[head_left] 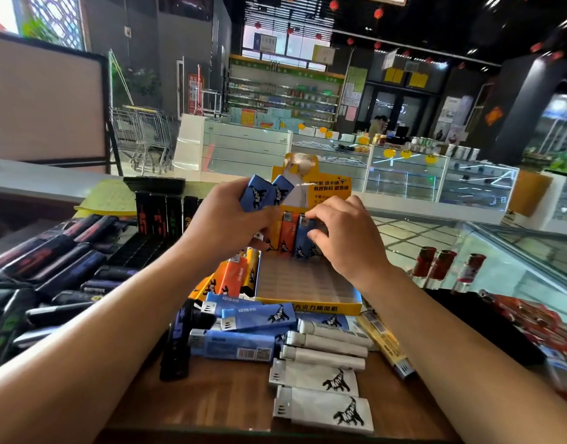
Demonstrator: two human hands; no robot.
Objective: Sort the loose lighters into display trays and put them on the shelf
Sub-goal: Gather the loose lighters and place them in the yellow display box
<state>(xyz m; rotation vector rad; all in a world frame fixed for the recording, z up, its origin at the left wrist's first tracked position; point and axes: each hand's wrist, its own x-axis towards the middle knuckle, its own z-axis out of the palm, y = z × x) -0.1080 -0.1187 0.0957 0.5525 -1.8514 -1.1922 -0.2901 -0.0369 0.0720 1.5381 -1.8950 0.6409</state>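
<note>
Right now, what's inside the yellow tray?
Upright lighters stand in the tray's back row: orange, blue. The right hand covers others. Front slots look empty.

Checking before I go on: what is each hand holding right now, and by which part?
Left hand grips two blue lighters by their lower ends. Right hand pinches the top of a blue lighter standing in the tray.
</note>
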